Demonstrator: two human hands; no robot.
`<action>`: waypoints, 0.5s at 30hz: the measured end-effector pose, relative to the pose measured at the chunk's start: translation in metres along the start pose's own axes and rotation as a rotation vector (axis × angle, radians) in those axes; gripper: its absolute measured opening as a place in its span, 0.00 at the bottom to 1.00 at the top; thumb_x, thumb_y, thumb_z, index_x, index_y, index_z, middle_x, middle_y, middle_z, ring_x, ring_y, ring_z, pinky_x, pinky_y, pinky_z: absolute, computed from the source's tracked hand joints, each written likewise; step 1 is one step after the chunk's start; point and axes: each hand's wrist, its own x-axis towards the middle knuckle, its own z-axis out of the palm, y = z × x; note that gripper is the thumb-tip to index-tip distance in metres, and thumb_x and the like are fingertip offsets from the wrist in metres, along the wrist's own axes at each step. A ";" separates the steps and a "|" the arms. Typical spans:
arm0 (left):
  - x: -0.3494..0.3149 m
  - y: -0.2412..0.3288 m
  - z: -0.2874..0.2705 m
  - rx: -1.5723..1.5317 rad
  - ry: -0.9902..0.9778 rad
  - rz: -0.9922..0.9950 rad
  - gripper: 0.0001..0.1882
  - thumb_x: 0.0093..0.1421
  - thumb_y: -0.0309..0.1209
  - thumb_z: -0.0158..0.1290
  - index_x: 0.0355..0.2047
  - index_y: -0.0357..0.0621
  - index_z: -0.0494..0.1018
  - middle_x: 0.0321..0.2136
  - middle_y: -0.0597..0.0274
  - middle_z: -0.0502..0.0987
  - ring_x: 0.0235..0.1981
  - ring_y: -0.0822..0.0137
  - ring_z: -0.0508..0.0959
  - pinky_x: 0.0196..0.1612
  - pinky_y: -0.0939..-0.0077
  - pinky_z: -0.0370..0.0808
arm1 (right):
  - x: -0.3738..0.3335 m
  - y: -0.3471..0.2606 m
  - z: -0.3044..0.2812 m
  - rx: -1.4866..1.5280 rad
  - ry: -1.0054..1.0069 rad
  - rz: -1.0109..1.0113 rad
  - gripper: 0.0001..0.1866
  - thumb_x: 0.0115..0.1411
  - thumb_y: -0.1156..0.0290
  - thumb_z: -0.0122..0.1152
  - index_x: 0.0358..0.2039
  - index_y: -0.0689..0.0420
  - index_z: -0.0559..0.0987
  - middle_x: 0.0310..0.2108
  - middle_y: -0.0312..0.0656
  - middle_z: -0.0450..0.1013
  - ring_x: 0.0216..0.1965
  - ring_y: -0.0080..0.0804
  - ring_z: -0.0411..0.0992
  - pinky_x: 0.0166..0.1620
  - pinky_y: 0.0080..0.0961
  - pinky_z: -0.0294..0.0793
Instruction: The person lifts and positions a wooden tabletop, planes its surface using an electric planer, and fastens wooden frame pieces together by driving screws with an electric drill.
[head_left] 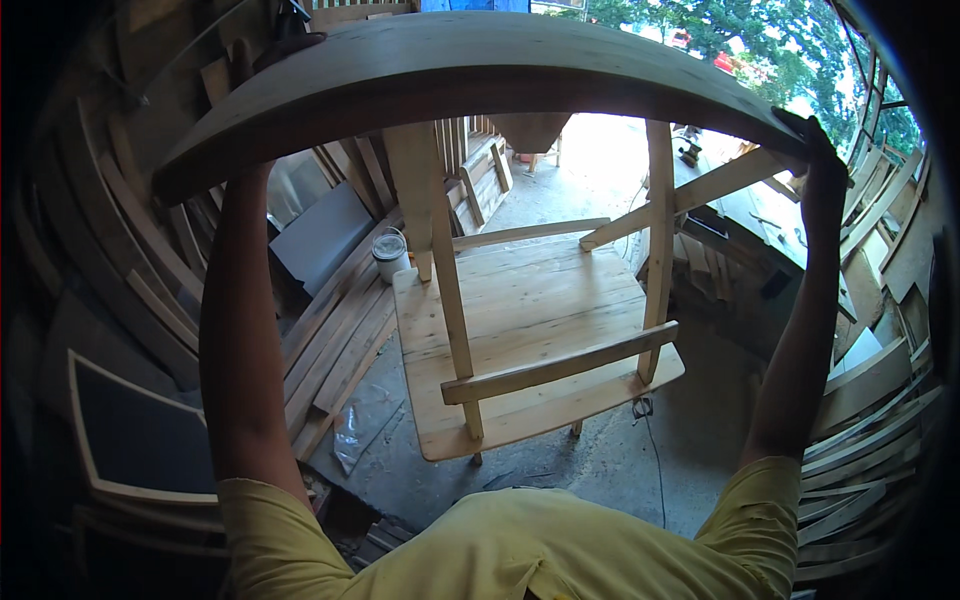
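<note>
A pale wooden table (470,60) is up in front of me, its broad top with a curved-looking edge spanning the upper view. My left hand (290,48) is closed round its left end, partly hidden behind the board. At the opposite end, my right hand (822,150) grips the edge, fingers over the top. Wooden legs (660,230) go down from it, joined low by a crossbar (560,365). Beneath the legs lies another wooden tabletop (520,300), standing on short-looking legs; the feet appear to rest on it.
Planks (345,350) and a white bucket (390,255) lie to the left, near a dark framed panel (140,425). Stacked wood strips (860,460) line the right side. A workbench (760,220) stands at the far right. A cable (655,460) runs over the concrete floor.
</note>
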 end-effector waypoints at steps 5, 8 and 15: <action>0.005 -0.028 -0.034 0.095 0.028 0.029 0.33 0.71 0.53 0.33 0.61 0.38 0.64 0.60 0.54 0.66 0.62 0.63 0.66 0.66 0.68 0.58 | 0.001 -0.002 -0.004 -0.110 -0.037 -0.121 0.27 0.72 0.52 0.37 0.50 0.58 0.80 0.44 0.45 0.79 0.48 0.32 0.76 0.56 0.29 0.68; 0.009 -0.038 -0.058 -0.094 0.036 0.018 0.32 0.71 0.52 0.35 0.64 0.41 0.59 0.63 0.55 0.62 0.65 0.62 0.61 0.67 0.66 0.54 | 0.001 -0.011 -0.001 0.012 -0.080 -0.018 0.27 0.72 0.52 0.37 0.51 0.57 0.79 0.45 0.45 0.79 0.50 0.33 0.75 0.58 0.29 0.65; 0.001 -0.035 -0.051 -0.156 0.054 0.054 0.32 0.70 0.54 0.33 0.67 0.50 0.54 0.67 0.60 0.55 0.68 0.62 0.55 0.68 0.59 0.47 | 0.011 0.030 0.004 0.046 -0.141 0.062 0.26 0.71 0.53 0.37 0.56 0.55 0.76 0.51 0.47 0.76 0.53 0.33 0.73 0.60 0.29 0.64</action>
